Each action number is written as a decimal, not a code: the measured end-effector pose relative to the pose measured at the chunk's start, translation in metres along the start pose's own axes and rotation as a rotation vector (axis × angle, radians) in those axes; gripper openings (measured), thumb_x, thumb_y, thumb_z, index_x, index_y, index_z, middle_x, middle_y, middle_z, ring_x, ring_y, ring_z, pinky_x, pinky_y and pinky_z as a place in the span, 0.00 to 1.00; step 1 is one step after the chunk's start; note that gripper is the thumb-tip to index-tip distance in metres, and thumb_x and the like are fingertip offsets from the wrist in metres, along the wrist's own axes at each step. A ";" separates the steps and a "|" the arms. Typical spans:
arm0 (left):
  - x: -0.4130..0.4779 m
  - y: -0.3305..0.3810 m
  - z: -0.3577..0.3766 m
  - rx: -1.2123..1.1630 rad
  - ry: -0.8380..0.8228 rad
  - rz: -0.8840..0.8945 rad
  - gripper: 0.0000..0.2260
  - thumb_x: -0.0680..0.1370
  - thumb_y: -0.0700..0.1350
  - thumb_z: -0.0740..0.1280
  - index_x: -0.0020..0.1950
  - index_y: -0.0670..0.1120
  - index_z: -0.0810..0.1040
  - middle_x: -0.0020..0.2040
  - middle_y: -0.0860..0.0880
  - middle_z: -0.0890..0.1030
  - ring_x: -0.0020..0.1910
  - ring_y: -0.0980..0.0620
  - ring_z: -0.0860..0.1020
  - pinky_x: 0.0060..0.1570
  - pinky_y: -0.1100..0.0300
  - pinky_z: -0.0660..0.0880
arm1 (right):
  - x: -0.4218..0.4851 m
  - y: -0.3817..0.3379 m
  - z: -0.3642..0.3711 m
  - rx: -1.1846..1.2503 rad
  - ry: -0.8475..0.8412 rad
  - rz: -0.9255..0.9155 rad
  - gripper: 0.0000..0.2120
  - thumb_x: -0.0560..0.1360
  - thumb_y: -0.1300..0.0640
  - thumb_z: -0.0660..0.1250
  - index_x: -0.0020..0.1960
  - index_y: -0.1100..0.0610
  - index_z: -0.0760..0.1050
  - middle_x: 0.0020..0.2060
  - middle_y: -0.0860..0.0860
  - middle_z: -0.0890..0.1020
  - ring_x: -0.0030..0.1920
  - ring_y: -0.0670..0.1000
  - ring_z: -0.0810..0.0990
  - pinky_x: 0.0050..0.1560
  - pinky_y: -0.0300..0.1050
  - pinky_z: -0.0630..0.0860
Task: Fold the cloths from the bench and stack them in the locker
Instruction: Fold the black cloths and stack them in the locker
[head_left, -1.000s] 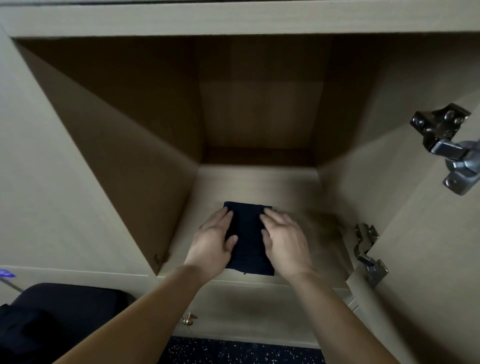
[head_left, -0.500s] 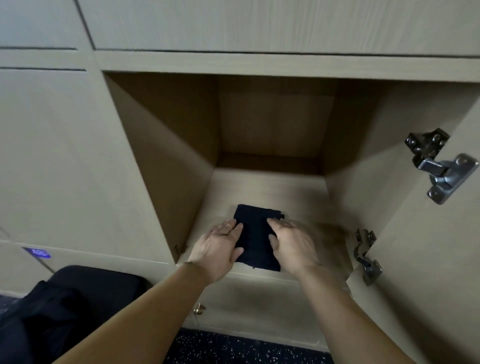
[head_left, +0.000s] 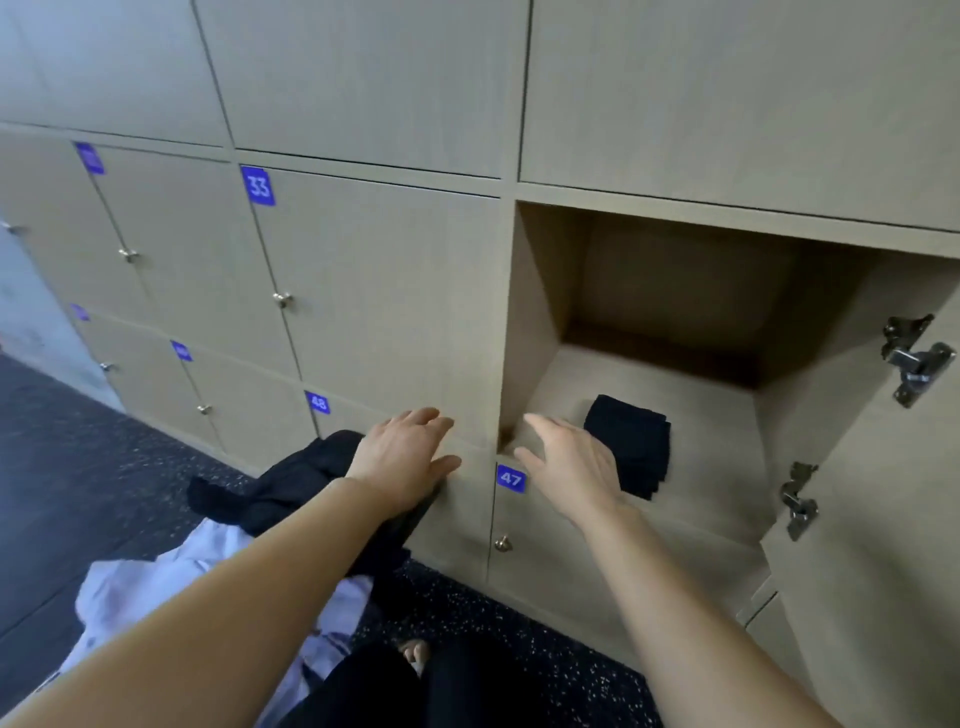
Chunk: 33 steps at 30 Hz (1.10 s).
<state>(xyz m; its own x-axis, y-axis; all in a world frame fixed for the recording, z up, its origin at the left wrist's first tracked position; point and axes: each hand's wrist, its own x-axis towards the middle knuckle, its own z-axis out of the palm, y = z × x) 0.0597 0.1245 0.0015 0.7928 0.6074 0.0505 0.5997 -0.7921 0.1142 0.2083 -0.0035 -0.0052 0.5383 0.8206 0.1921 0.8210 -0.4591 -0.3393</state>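
A folded dark cloth lies flat on the floor of the open locker, near its front edge. My right hand hovers just left of it with straight fingers, holding nothing. My left hand is out in front of the shut locker doors, fingers spread and empty. Below my left arm a crumpled black cloth and a pale lilac cloth lie in a heap; what they rest on is hidden.
The locker's door hangs open on the right with two metal hinges. Shut doors with blue number tags 33, 48 and 47 and small knobs fill the wall. Dark speckled floor lies to the left.
Both hands have lifted off the folded cloth and drawn back out of the locker to the left. The view has swung left and back, showing the cloth heap.
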 end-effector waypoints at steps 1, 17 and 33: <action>-0.017 -0.014 -0.002 -0.005 0.003 -0.032 0.25 0.81 0.57 0.59 0.77 0.51 0.62 0.77 0.51 0.63 0.74 0.49 0.64 0.69 0.54 0.62 | -0.006 -0.016 0.005 0.009 -0.005 -0.030 0.20 0.80 0.49 0.60 0.71 0.52 0.67 0.65 0.51 0.76 0.62 0.54 0.75 0.57 0.49 0.72; -0.192 -0.174 0.068 -0.040 -0.075 -0.392 0.26 0.82 0.58 0.58 0.77 0.50 0.61 0.76 0.52 0.65 0.73 0.50 0.66 0.67 0.57 0.65 | -0.072 -0.150 0.140 0.076 -0.279 -0.222 0.25 0.81 0.50 0.60 0.75 0.54 0.61 0.72 0.50 0.68 0.70 0.51 0.67 0.64 0.43 0.66; -0.077 -0.224 0.115 -0.065 0.067 -0.383 0.25 0.82 0.54 0.59 0.78 0.53 0.58 0.64 0.51 0.74 0.65 0.48 0.70 0.62 0.58 0.65 | 0.042 -0.179 0.208 -0.009 -0.325 -0.234 0.21 0.80 0.48 0.61 0.70 0.54 0.67 0.67 0.50 0.73 0.67 0.52 0.71 0.61 0.46 0.69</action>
<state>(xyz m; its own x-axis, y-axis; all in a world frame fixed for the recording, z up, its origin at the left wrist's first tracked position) -0.1228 0.2485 -0.1421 0.5029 0.8625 0.0564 0.8407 -0.5032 0.1999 0.0449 0.1838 -0.1276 0.2490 0.9677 -0.0390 0.9169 -0.2486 -0.3124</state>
